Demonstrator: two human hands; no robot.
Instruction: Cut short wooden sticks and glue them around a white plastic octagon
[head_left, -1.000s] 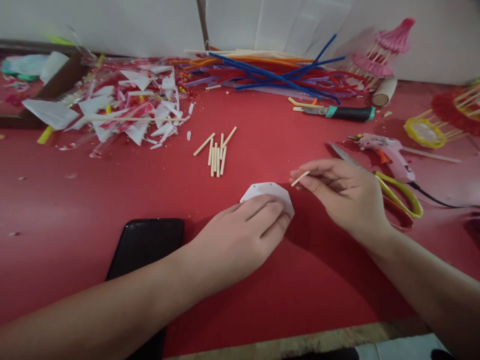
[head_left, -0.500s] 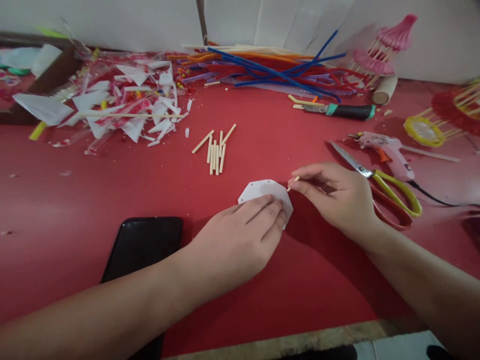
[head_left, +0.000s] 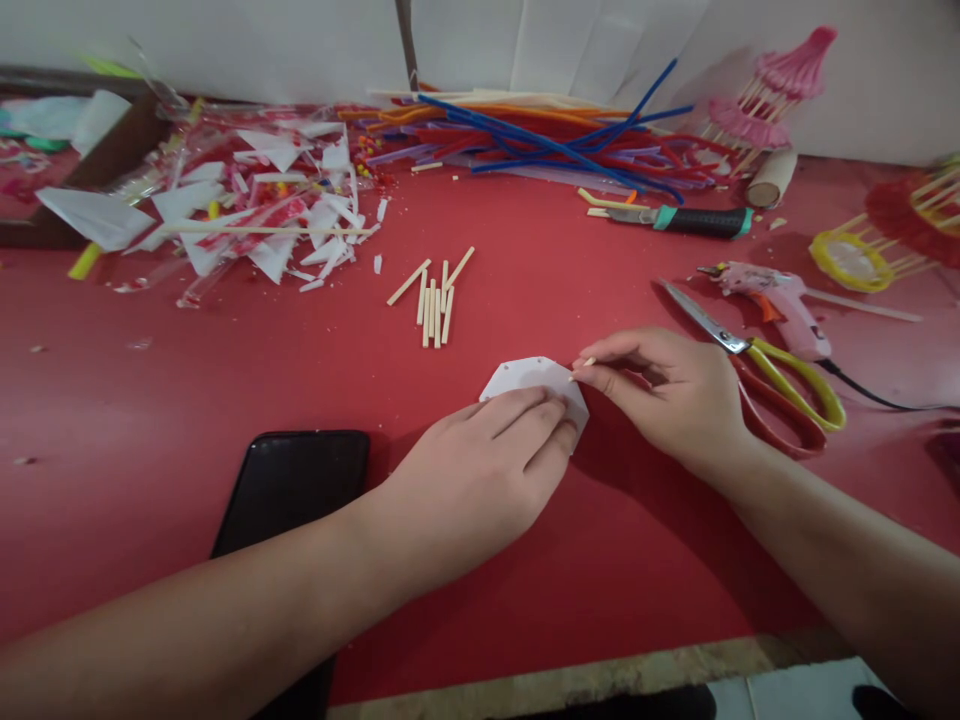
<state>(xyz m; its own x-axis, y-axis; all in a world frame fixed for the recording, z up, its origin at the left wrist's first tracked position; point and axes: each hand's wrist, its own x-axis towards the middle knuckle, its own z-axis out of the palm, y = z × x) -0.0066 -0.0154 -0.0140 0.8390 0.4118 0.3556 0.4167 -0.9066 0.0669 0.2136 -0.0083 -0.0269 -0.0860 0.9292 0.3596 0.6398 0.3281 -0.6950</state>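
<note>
A white eight-sided piece of card (head_left: 531,372) with small marks along its edge is partly covered by my left hand (head_left: 499,450). The fingers of that hand bend down over the card and hold it; its thumb is hidden. My right hand (head_left: 667,385) pinches a short wooden stick (head_left: 589,362) between thumb and fingertips. One end of the stick is at the card's upper right edge; whether it touches cannot be made out. Beyond the card lies a loose pile of short wooden sticks (head_left: 433,312).
Scissors (head_left: 750,348) and a pink glue gun (head_left: 784,305) lie to the right, behind them a craft knife (head_left: 701,221). Pipe cleaners (head_left: 540,140) and paper scraps (head_left: 199,205) line the back. A black phone (head_left: 292,485) sits by my left forearm. A pink stick model (head_left: 780,90) stands back right.
The stick in my right hand has come slightly lower and closer to the card's edge. My left hand stays on the card. The whole view has shifted a little.
</note>
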